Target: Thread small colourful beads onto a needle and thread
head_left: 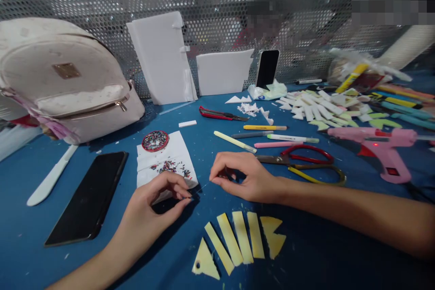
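Note:
A thin, clear thread [204, 186] stretches across the short gap between my two hands. My left hand [159, 201] pinches its lower end between thumb and fingers, just over the edge of a white sheet of paper [181, 149]. My right hand [246, 176] is closed on the other end, thumb against forefinger. Small mixed beads [170, 167] lie scattered on the paper, partly behind my left fingers. A round red-rimmed dish [155, 141] full of beads sits at the paper's far side. Nearer me, yellow foam pieces [230, 239] lie in a fish-skeleton shape.
Red-handled scissors [306, 159] and several markers [265, 127] lie beyond my right hand. A pink glue gun [377, 142] stands at right, near piled foam strips [316, 104]. At left are a black phone [88, 199], a white plastic knife [50, 179] and a backpack [71, 86]. A red cutter [220, 114] lies behind.

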The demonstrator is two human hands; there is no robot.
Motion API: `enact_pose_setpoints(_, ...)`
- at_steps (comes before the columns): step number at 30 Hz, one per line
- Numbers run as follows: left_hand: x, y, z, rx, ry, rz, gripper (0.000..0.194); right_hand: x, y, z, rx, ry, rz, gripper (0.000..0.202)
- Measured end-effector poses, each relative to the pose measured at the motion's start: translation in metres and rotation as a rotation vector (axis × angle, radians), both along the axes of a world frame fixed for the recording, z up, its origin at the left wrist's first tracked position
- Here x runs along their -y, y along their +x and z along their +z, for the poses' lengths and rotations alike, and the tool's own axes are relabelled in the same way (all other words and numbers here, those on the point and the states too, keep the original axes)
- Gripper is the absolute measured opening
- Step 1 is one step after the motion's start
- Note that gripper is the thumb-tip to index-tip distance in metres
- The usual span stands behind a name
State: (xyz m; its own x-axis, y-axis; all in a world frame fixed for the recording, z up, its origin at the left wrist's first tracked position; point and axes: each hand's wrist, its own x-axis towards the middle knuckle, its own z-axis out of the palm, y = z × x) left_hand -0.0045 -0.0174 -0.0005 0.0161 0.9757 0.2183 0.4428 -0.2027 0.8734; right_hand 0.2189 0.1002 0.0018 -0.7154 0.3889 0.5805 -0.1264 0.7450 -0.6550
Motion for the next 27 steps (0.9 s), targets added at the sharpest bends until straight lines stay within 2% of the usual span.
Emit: enact_pose_setpoints(27,-0.0003,0.0006,0.0006,0.009,-0.026,-0.013,0.009,-0.0015,-0.0001,-0.0003,0.046,0.024,0.008,0.008)
